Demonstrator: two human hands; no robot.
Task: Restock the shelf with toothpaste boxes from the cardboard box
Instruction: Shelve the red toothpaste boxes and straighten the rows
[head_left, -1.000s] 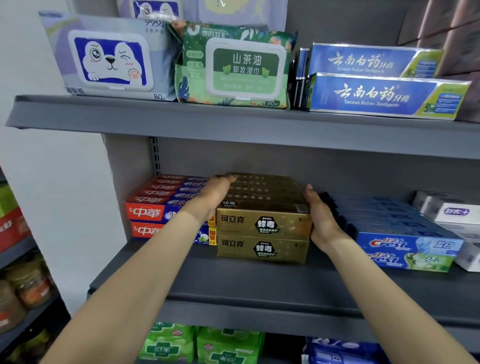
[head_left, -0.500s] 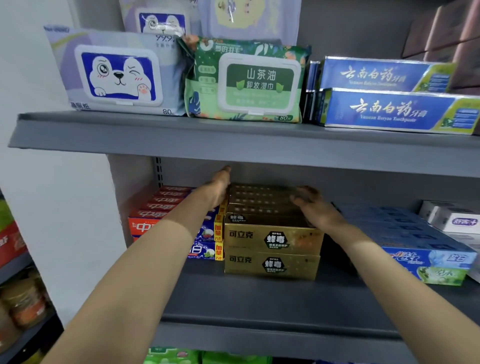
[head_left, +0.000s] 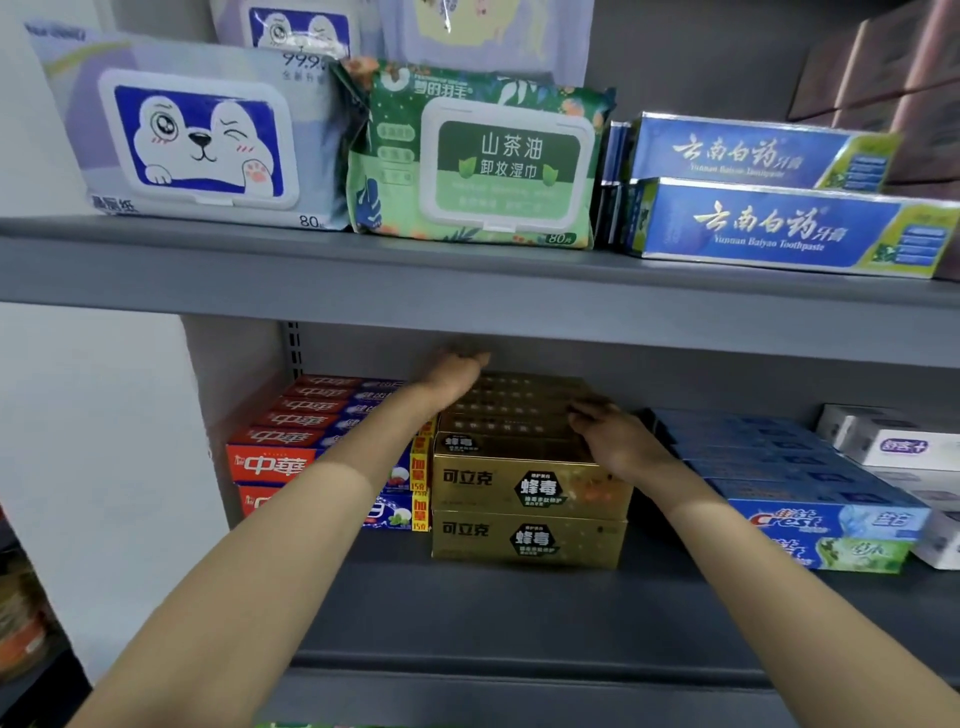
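Fingers of the left hand (head_left: 457, 371) and right hand (head_left: 618, 436) laid flat, holding nothing, on the gold toothpaste boxes (head_left: 530, 488) mid-shelf (head_left: 467, 613): press evenly (both sides together) to square the rows between red and blue neighbours.

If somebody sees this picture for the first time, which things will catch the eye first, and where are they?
First come the two bare arms reaching into the middle shelf, with the left hand far back and the right hand flat on top of the gold toothpaste boxes stacked at the centre. Next is the upper shelf, where a wipes pack with a winking cartoon animal stands left of a green wipes pack.
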